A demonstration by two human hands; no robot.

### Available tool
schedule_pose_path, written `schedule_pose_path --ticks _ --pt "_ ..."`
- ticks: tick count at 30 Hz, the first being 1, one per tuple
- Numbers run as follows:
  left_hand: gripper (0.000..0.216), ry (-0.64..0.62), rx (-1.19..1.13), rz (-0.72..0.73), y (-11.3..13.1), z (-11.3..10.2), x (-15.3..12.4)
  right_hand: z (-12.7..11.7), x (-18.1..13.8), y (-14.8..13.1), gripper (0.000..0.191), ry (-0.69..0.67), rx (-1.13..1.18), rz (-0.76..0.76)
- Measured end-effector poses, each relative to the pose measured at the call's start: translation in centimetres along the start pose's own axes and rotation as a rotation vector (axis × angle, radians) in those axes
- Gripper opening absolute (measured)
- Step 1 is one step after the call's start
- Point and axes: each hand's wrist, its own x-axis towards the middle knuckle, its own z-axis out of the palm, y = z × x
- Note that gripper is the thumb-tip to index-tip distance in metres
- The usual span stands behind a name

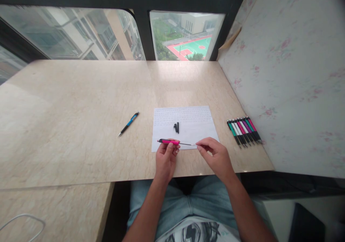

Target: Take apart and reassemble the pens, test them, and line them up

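Note:
My left hand [166,155] is closed on a pink pen barrel [169,141], held level over the near edge of a sheet of paper [185,121]. A thin refill [186,144] sticks out of the barrel to the right. My right hand [214,152] pinches the refill's tip end. Two small black pen parts [176,127] lie on the middle of the paper.
A blue pen [128,124] lies alone on the marble table [81,127] to the left. Several pens in a row [244,130] rest by the right edge next to a flowered wall panel [291,77]. A white cable [24,220] lies at bottom left. Windows are behind.

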Motion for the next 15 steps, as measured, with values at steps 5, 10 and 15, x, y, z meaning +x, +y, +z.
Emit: schedule_pose_path --ticks 5,10,15 --pt "0.025 0.004 -0.011 -0.004 0.1 0.1 0.0 -0.1 0.1 -0.1 0.011 0.011 -0.033 -0.033" --pt "0.023 -0.035 0.016 -0.018 0.0 0.1 0.0 0.8 0.5 -0.5 0.013 -0.017 -0.031 -0.065" --pt "0.021 -0.072 0.038 -0.020 -0.1 0.0 0.0 1.8 0.9 -0.8 0.014 -0.044 -0.018 -0.078"
